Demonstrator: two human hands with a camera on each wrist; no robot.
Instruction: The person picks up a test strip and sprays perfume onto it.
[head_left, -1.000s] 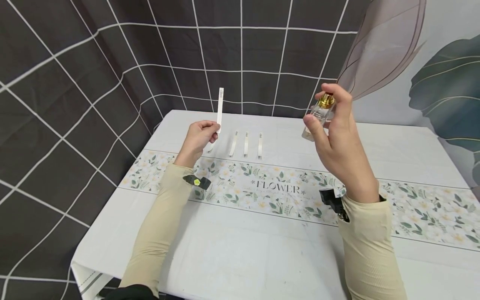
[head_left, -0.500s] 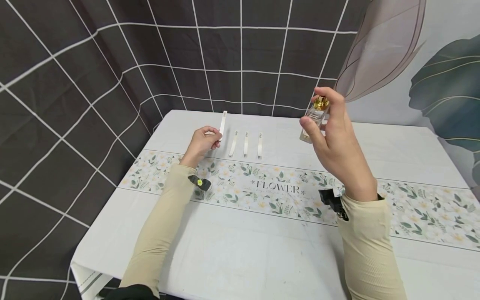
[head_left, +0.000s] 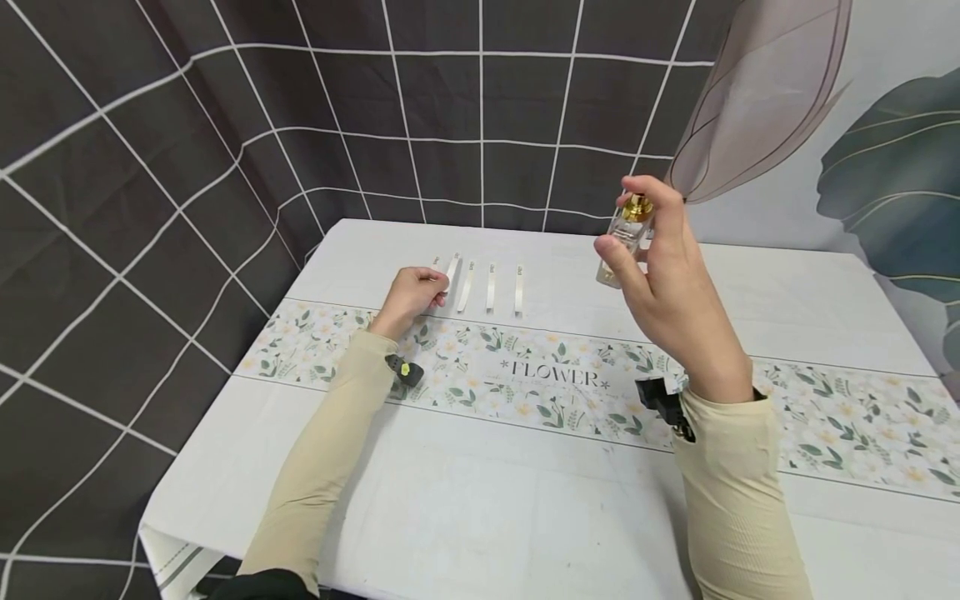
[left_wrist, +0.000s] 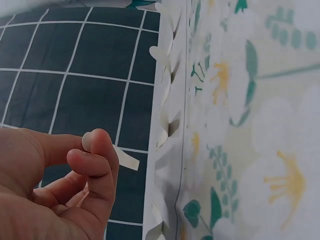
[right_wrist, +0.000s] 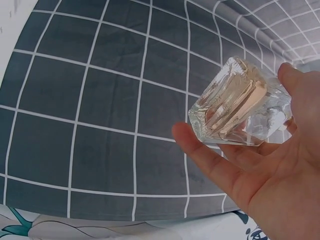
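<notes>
My left hand point(head_left: 415, 293) pinches a white perfume test strip point(head_left: 453, 267) between thumb and fingertips, low over the back of the table. In the left wrist view the strip point(left_wrist: 128, 160) pokes out past the fingers. Beside it in a row lie several more white test strips point(head_left: 491, 289), one partly hidden behind the hand. Raised well above the table, my right hand point(head_left: 682, 300) grips a clear glass perfume bottle point(head_left: 611, 268) with a gold neck, a finger over its top. Pale liquid shows inside the bottle point(right_wrist: 230, 100) in the right wrist view.
A white cloth covers the table point(head_left: 480, 492), with a floral band point(head_left: 555, 375) lettered FLOWER across it. Behind stands a dark curtain point(head_left: 525, 100) with white grid lines. A leaf-patterned backdrop point(head_left: 892, 167) hangs at the right.
My left hand has lowered the test strip from an upright position to near the table beside the others, moving slightly right. My right hand has shifted a little left with the perfume bottle.
</notes>
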